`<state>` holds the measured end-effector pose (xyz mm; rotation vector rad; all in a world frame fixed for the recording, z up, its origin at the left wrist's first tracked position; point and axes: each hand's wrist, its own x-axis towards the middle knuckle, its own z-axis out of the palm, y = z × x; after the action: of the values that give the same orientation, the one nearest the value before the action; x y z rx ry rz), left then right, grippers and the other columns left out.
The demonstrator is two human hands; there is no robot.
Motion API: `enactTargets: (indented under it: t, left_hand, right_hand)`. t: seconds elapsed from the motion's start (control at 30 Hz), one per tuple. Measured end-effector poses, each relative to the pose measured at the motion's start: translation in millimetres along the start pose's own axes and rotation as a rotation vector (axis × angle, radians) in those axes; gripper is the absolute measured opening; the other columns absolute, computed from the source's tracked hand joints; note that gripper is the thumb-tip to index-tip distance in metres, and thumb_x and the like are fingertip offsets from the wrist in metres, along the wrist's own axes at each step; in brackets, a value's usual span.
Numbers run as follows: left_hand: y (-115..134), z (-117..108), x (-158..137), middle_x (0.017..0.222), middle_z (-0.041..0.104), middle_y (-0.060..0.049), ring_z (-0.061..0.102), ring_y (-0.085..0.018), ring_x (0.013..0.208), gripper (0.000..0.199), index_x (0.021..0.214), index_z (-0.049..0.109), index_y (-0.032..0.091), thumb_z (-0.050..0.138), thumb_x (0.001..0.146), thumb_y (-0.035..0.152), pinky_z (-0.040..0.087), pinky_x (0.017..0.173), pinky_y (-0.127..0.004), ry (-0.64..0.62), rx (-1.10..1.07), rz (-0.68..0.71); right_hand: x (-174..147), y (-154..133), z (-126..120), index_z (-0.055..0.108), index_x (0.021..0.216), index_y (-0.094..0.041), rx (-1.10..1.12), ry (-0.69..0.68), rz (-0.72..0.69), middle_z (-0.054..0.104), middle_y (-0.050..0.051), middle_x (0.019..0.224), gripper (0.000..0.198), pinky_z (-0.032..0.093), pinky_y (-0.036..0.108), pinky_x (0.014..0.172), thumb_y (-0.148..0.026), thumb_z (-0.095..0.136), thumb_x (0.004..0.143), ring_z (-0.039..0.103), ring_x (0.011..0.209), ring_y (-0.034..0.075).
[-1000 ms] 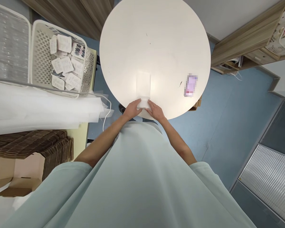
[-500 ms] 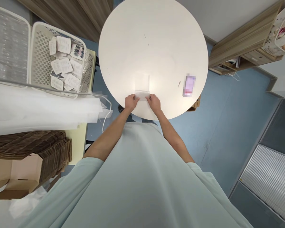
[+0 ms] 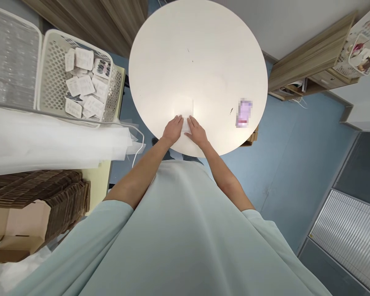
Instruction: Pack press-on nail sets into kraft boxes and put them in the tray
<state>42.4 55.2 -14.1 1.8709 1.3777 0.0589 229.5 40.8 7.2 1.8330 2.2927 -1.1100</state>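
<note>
On the round white table (image 3: 200,49) lies a thin, whitish translucent sheet (image 3: 185,107), its near part folded over. Both hands press on this folded part close to the table's front edge. My left hand (image 3: 173,129) is laid flat over the left side, fingers stretched forward. Over the right side rests my right hand (image 3: 197,131), also flat, with its thumb apart from the fingers. Between them a narrow strip of the sheet shows; the rest of the fold is hidden under the fingers. Whether something is wrapped inside, I cannot tell.
A blurred purple item (image 3: 244,112) lies on the table's right. At left, a white basket (image 3: 54,78) holds several carded items, beside a bin of clear plastic packaging (image 3: 12,61). White wrapping sheets (image 3: 55,142) and flattened cardboard boxes (image 3: 64,201) are nearer me.
Both hands have slid inward and slightly forward onto the fold. Their fingers went from pinching the sheet's edges to lying flat on it.
</note>
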Motion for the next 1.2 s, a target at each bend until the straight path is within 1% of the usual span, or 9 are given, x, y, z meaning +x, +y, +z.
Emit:
enactTargets:
  t: [0.23,0.37,0.47,0.6,0.7,0.8,0.93,1.07,1.2]
  left_hand:
    - [2,10,-59,0.183,0.032,-0.023,0.029,-0.035,0.172,0.074,0.172,0.04,0.007,0.055,0.103,0.029,0.027,0.139,-0.053,-0.07,-0.038,0.107]
    - [0,14,-87,0.183,0.035,-0.019,0.033,-0.036,0.17,0.086,0.172,0.044,0.013,0.071,0.092,0.03,0.027,0.139,-0.051,-0.163,-0.054,0.081]
    - [0,14,-91,0.18,0.041,-0.016,0.041,-0.036,0.167,0.085,0.169,0.05,0.017,0.076,0.089,0.03,0.033,0.137,-0.048,-0.153,-0.106,0.016]
    - [2,10,-80,0.164,0.064,-0.012,0.059,-0.035,0.153,0.065,0.156,0.064,0.021,0.073,0.096,0.044,0.044,0.129,-0.046,-0.022,-0.202,-0.15]
    - [3,6,-65,0.131,0.081,-0.014,0.074,-0.037,0.124,0.043,0.128,0.077,0.021,0.067,0.101,0.052,0.057,0.11,-0.046,0.031,-0.238,-0.274]
    - [5,5,-50,0.099,0.08,-0.015,0.074,-0.037,0.098,0.038,0.096,0.075,0.022,0.059,0.104,0.055,0.057,0.092,-0.047,0.051,-0.208,-0.374]
    - [10,6,-35,0.092,0.075,-0.014,0.071,-0.037,0.097,0.03,0.084,0.067,0.025,0.061,0.103,0.048,0.054,0.09,-0.047,0.102,-0.227,-0.469]
    - [13,6,-29,0.099,0.076,-0.015,0.072,-0.039,0.102,0.026,0.087,0.066,0.026,0.063,0.101,0.047,0.054,0.091,-0.049,0.098,-0.269,-0.547]
    - [12,7,-35,0.11,0.078,-0.014,0.072,-0.038,0.11,0.019,0.103,0.068,0.025,0.066,0.1,0.044,0.055,0.098,-0.05,0.138,-0.308,-0.557]
  right_hand:
    - [-55,0,21,0.036,0.175,-0.013,-0.032,-0.054,-0.062,0.028,0.02,0.185,0.066,0.041,0.052,0.135,-0.028,0.051,0.112,0.03,0.173,0.032]
    - [-87,-2,31,0.041,0.173,-0.014,-0.012,-0.085,-0.082,0.031,0.02,0.184,0.065,0.042,0.053,0.133,-0.034,0.054,0.113,0.035,0.171,0.033]
    - [-97,-1,32,0.045,0.171,-0.016,0.035,-0.072,-0.064,0.035,0.019,0.182,0.063,0.047,0.052,0.13,-0.041,0.055,0.114,0.042,0.167,0.032]
    - [-90,1,27,0.054,0.164,-0.019,0.131,0.0,0.022,0.052,0.016,0.174,0.056,0.051,0.045,0.125,-0.048,0.052,0.116,0.056,0.157,0.029]
    - [-74,1,23,0.062,0.153,-0.02,0.218,0.066,0.159,0.069,0.014,0.155,0.049,0.058,0.039,0.113,-0.051,0.046,0.118,0.071,0.137,0.026]
    - [-55,-1,19,0.069,0.139,-0.019,0.28,0.125,0.25,0.077,0.013,0.136,0.045,0.061,0.035,0.101,-0.051,0.043,0.119,0.076,0.116,0.023]
    - [-34,-7,16,0.071,0.132,-0.016,0.293,0.175,0.345,0.077,0.015,0.127,0.04,0.06,0.035,0.1,-0.045,0.046,0.117,0.075,0.108,0.023]
    - [-23,-11,12,0.063,0.149,-0.017,0.225,0.159,0.431,0.072,0.017,0.137,0.045,0.06,0.04,0.106,-0.043,0.047,0.116,0.073,0.119,0.026]
    - [-14,-9,5,0.049,0.167,-0.021,0.106,0.166,0.204,0.052,0.017,0.169,0.054,0.05,0.05,0.127,-0.033,0.042,0.115,0.048,0.159,0.03]
